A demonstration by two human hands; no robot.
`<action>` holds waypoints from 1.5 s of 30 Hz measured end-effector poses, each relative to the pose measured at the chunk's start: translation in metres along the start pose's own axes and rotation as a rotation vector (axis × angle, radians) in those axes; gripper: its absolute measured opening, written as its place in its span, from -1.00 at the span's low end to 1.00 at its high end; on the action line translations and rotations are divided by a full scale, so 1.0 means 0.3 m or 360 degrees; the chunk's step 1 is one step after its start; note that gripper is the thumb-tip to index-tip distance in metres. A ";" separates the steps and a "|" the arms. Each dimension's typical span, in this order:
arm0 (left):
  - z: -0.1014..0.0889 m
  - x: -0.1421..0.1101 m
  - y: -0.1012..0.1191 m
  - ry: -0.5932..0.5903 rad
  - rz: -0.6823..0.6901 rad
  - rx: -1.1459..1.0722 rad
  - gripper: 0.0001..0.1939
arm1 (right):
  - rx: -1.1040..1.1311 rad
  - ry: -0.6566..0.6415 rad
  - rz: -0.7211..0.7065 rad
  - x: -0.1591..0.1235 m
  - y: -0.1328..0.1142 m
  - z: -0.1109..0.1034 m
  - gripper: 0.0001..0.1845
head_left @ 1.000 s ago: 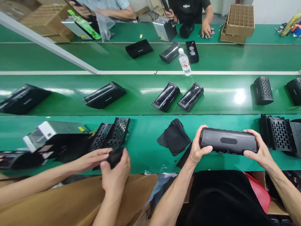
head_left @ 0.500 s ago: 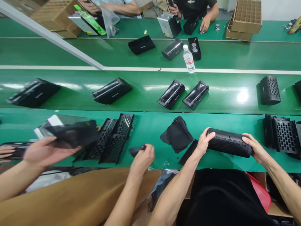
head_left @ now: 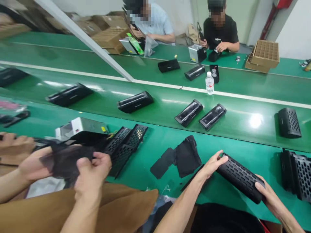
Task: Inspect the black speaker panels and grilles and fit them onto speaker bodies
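Note:
Between my hands is a black cylindrical speaker [head_left: 239,178], held above the table and tilted, its slotted grille face towards me. My left hand [head_left: 213,165] grips its upper left end, thumb on top. My right hand [head_left: 267,194] wraps the lower right end, some fingers hidden behind it. Left of my left hand lies a pile of black sheets [head_left: 187,156]. A loose black sheet [head_left: 161,164] lies beside that pile. A dark flat piece is partly hidden beneath my left forearm. Right of my right hand stand several black slotted grilles [head_left: 298,174].
At left, a co-worker's hands [head_left: 93,174] handle a thin dark mesh sheet [head_left: 70,160]. Slotted panels [head_left: 126,142] lie beyond them. Several speakers [head_left: 189,112] rest on the green belt [head_left: 243,106]. A bottle [head_left: 209,84] stands farther back; two people work opposite.
The speaker has rolled so its slotted face shows, and it slopes more downwards to the right. The co-worker's right hand has moved left to the mesh sheet. My view has shifted and tilted.

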State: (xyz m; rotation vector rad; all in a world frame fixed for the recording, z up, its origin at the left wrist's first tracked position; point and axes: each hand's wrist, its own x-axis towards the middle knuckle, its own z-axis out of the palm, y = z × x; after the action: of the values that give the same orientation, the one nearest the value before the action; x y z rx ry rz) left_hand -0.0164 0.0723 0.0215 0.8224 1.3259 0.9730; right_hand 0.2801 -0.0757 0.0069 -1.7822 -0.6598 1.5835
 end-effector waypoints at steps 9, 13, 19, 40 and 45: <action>-0.299 -0.174 -0.155 0.0679 -0.0013 0.0807 -0.50 | 0.0255 0.0345 -0.0243 0.523 -0.429 0.067 -0.27; -0.371 -0.322 -0.246 0.0729 -0.0113 0.1036 -0.57 | 0.0188 0.0459 -0.0096 0.729 -0.593 0.021 -0.10; -0.359 -0.376 -0.325 0.0567 -0.0179 0.1065 -0.64 | -0.0029 0.0591 -0.0016 0.685 -0.574 -0.038 -0.06; -0.076 -0.308 -0.112 -0.0211 -0.0128 -0.0027 -0.35 | 0.0286 -0.0261 -0.0095 0.052 -0.342 0.351 -0.45; -0.041 -0.309 -0.099 -0.0192 -0.0086 0.0061 -0.46 | 0.0309 -0.0213 -0.0107 0.013 -0.356 0.339 -0.45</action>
State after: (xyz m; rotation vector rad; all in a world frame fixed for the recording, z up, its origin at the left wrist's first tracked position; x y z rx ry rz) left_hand -0.0244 -0.0252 0.0301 0.8570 1.2597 0.8451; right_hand 0.1859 0.0119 0.0790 -1.5089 -0.5990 1.6714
